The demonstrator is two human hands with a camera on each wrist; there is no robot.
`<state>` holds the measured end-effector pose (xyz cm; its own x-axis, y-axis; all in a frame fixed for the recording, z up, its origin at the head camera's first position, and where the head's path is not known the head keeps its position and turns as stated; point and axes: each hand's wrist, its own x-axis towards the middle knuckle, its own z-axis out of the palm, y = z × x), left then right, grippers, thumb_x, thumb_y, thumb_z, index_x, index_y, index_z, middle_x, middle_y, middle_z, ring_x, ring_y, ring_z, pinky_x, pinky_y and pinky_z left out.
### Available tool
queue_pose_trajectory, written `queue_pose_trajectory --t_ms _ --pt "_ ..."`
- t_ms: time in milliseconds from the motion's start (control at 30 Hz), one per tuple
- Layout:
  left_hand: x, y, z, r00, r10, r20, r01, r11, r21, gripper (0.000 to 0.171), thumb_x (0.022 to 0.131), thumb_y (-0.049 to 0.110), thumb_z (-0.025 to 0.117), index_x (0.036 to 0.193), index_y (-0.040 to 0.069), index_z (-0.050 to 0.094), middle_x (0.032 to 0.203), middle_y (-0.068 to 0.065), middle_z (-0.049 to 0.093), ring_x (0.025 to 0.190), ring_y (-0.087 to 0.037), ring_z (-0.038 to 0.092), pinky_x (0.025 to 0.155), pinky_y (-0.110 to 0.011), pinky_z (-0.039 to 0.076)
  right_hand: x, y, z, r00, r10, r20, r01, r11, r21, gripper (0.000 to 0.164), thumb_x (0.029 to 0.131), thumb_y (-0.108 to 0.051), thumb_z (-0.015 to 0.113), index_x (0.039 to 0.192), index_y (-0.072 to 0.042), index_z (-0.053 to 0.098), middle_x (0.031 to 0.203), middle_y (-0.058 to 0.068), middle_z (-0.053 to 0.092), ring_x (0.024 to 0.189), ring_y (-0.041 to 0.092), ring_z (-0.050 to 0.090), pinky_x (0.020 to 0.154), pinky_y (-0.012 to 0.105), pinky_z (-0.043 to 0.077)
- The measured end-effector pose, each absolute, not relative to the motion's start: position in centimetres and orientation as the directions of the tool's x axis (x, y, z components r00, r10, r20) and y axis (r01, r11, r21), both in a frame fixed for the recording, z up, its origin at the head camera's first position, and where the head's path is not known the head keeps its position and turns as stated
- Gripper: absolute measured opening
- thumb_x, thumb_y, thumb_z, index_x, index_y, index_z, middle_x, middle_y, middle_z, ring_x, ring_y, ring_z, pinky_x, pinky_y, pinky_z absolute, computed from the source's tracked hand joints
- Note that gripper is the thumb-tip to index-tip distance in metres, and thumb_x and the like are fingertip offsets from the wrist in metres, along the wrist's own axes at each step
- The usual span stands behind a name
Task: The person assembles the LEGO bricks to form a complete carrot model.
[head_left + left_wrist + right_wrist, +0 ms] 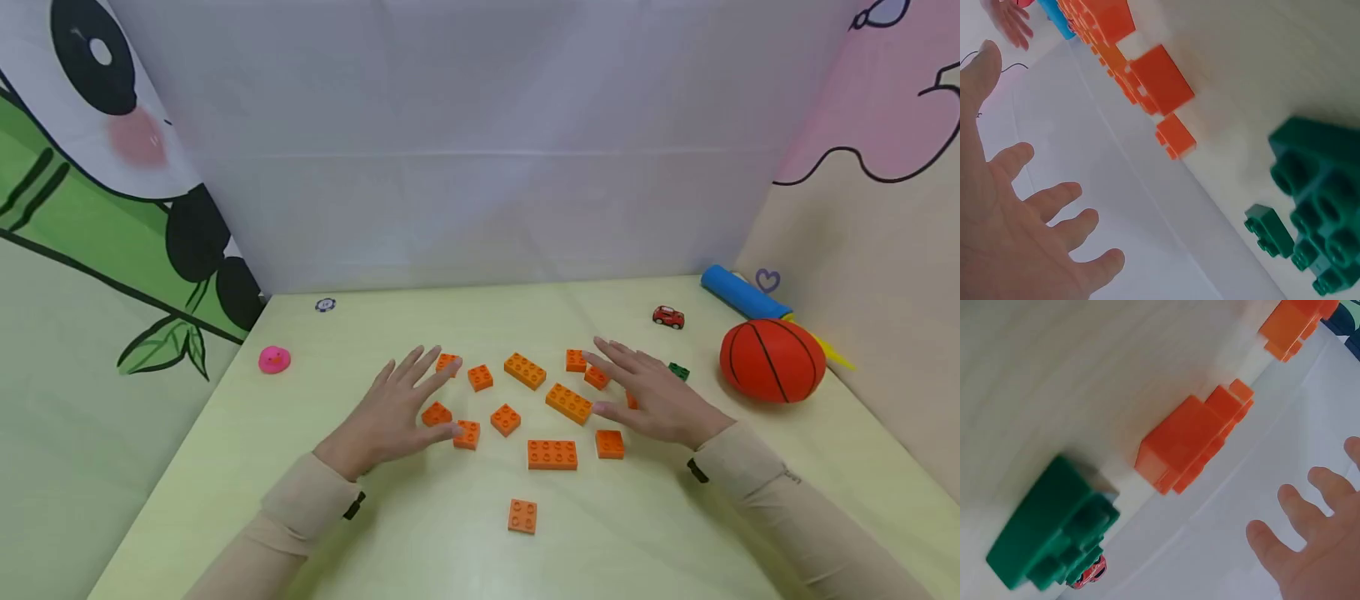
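Several orange toy bricks, among them an eight-stud brick (552,455) and a four-stud brick (522,517), lie loose on the pale table (420,533). My left hand (390,412) is over the left side of this group, fingers spread and nothing held. On the right side, my right hand (652,396) also has its fingers extended and holds nothing; an orange brick (632,400) is partly covered by it. Green bricks (1322,200) show below the left hand in the left wrist view. Another green brick (1054,525) appears in the right wrist view, near an orange brick (1188,440).
A red basketball-patterned ball (772,361) stands at the right edge, with a blue cylinder (742,292) behind it. A small red toy car (668,317) is at the back right. A pink rubber duck (274,360) and a poker chip (326,305) lie at the back left.
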<state>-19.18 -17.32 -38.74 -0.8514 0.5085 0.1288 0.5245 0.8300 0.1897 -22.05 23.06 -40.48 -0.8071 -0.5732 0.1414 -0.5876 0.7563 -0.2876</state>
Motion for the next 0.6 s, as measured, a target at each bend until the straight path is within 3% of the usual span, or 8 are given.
queue_pose_trajectory --t_ms 167,400,600 --pt "-18.8 -16.3 -39.5 -0.845 0.515 0.144 0.535 0.809 0.243 0.088 0.085 0.067 0.064 0.158 0.031 0.028 0.163 -0.008 0.026 0.151 -0.034 0.019 0.116 -0.062 0.021 -21.0 22.1 -40.7 -0.785 -0.598 0.16 -0.612 0.709 -0.35 0.075 0.095 -0.061 0.054 0.158 -0.029 0.03 0.164 0.001 0.024 0.146 0.032 0.03 0.112 0.059 0.032" --pt "-17.6 -14.3 -39.9 -0.802 0.581 0.138 0.594 0.753 0.283 0.086 0.086 0.07 0.061 0.156 0.029 0.034 0.16 -0.008 0.033 0.145 -0.033 0.032 0.114 -0.056 0.032 -19.0 20.0 -40.5 -0.731 -0.653 0.197 -0.67 0.633 -0.388 0.073 0.093 -0.057 0.062 0.155 -0.03 0.035 0.156 -0.003 0.04 0.141 0.025 0.039 0.108 0.055 0.039" --pt "-16.0 -12.7 -40.1 -0.745 0.655 0.128 0.656 0.684 0.318 0.078 0.087 0.065 0.063 0.151 0.025 0.044 0.15 -0.002 0.047 0.138 -0.024 0.044 0.111 -0.047 0.039 -18.0 18.7 -40.8 -0.675 -0.711 0.198 -0.718 0.572 -0.397 0.062 0.094 -0.049 0.064 0.15 -0.028 0.046 0.144 -0.008 0.052 0.132 0.019 0.049 0.104 0.047 0.046"
